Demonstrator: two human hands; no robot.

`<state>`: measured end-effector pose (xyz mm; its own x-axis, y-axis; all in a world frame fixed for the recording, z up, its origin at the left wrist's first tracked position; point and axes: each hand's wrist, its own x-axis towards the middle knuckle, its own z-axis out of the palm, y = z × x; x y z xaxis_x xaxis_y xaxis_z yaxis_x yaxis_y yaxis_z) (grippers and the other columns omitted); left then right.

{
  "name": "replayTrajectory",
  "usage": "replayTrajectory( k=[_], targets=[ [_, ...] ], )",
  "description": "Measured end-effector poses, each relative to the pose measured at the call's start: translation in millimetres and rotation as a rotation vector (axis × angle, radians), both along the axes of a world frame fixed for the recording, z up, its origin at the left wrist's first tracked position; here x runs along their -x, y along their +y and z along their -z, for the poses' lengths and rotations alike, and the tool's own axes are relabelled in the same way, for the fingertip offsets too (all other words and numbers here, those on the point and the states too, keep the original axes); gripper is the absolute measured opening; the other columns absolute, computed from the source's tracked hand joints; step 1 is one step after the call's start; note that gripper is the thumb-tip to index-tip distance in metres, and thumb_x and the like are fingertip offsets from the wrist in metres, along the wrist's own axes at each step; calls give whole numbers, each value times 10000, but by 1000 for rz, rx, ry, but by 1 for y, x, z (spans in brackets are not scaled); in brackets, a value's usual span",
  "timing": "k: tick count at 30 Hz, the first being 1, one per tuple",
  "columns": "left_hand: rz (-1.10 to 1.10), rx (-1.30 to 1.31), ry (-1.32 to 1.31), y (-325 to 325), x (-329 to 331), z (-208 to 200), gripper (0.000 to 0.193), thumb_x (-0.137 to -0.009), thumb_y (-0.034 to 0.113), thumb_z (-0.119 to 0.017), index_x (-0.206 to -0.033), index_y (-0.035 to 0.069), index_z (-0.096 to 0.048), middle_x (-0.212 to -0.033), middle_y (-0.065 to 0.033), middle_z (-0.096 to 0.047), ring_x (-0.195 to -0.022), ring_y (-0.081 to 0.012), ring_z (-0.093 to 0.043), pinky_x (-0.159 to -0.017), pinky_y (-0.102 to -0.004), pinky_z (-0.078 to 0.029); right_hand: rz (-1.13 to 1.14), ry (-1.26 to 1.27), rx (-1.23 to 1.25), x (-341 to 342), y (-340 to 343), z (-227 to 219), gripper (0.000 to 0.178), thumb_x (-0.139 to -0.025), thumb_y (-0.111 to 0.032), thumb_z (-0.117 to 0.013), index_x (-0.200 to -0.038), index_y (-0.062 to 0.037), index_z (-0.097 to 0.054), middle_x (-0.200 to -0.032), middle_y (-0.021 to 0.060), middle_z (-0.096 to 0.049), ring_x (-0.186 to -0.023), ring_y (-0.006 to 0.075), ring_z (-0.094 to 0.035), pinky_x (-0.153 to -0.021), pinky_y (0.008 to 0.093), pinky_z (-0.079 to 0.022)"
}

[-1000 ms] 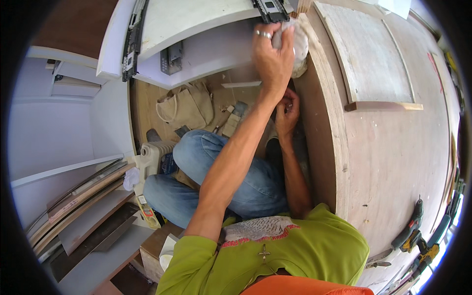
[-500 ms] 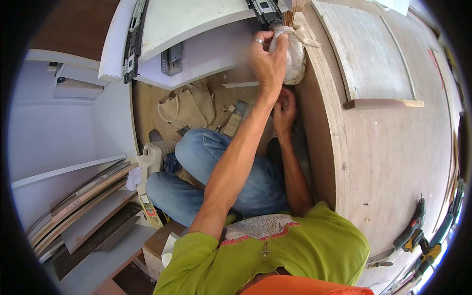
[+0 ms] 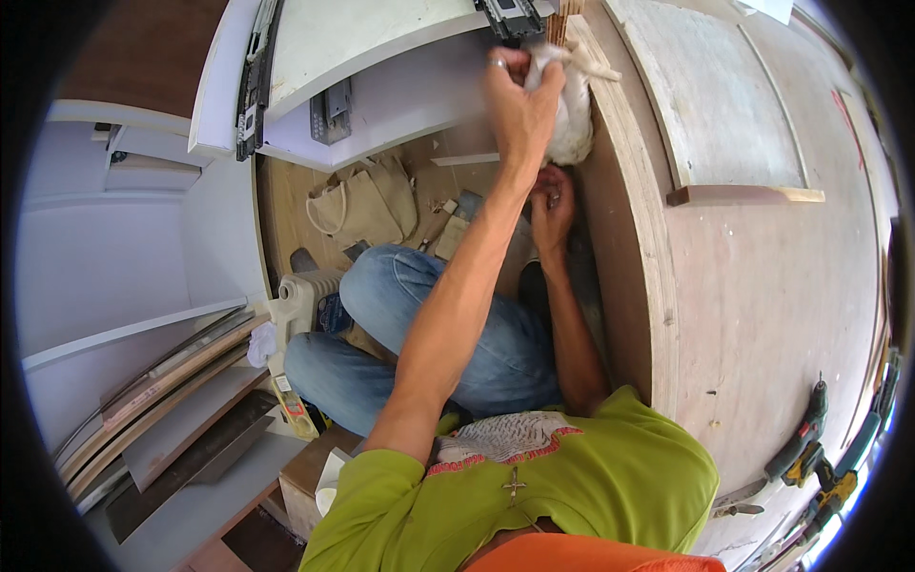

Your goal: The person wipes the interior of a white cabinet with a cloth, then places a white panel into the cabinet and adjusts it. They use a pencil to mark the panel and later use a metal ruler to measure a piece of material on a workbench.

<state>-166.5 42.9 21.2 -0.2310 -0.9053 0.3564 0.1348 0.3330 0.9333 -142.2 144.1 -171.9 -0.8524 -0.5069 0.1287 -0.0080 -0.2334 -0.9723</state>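
Note:
My left hand [image 3: 522,119] is raised at the top, its thumb and fingers closed on the upper edge of an off-white cloth bag [image 3: 572,129]. The bag hangs against the edge of a wooden panel, and a cloth strip trails from its top over that edge. Just beneath the bag is my right hand [image 3: 553,212], with its fingers curled in; whatever they hold, if anything, is hidden. Close by my left hand, a black metal drawer slide [image 3: 513,21] is fixed to a white board [image 3: 372,43].
A wooden panel [image 3: 753,286] stands along the right, with a cordless drill [image 3: 803,443] near its lower edge. A beige canvas bag [image 3: 376,205] and small wood pieces lie on the floor ahead. Stacked boards [image 3: 172,400] and a white cabinet [image 3: 105,248] are at left.
My left hand has shifted slightly and blurs a little, still at the cloth bag, whose top has bunched narrower. My right hand stays almost in place below it.

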Motion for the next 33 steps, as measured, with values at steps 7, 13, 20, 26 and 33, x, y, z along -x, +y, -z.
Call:
replayTrajectory(
  k=[7, 13, 20, 26, 33],
  targets=[
    [3, -18, 37, 0, 2, -16, 327, -810, 182, -824, -932, -21, -598, -840, -60, -657, -737, -112, -596, -655, -292, -504, -26, -69, -43, -1, 10, -1, 360, -947, -34, -634, -1302, -16, -580, -1065, 56, -650, -912, 120, -614, -778, 260, -503],
    [23, -72, 111, -2, 6, -13, 315, -805, 179, -822, -918, -20, -605, -839, -68, -666, -761, -107, -600, -676, -292, -503, -5, -48, 17, 0, -1, -4, 344, -948, -47, -642, -1286, -16, -584, -1057, 46, -648, -904, 118, -613, -779, 268, -506],
    [-11, -70, -113, -4, -5, 5, 314, -830, 200, -820, -926, -25, -623, -855, -89, -681, -762, -130, -611, -668, -308, -508, -32, -38, -27, -2, 1, 4, 335, -951, -65, -632, -1277, -7, -582, -1072, 64, -657, -884, 121, -613, -769, 266, -505],
    [50, -34, 47, -7, 5, -17, 333, -822, 210, -835, -929, -32, -633, -832, -76, -695, -733, -134, -617, -663, -317, -517, -53, -82, 16, 1, 2, 10, 315, -964, -63, -599, -1271, 1, -575, -1043, 52, -641, -859, 108, -603, -738, 265, -503],
    [12, -56, 47, 6, 1, -36, 310, -840, 219, -791, -894, -28, -610, -820, -89, -671, -743, -142, -605, -683, -314, -496, -13, -83, 24, 0, 3, 9, 301, -957, -55, -591, -1254, -8, -576, -1011, 48, -638, -846, 119, -601, -729, 285, -505]
  ],
)
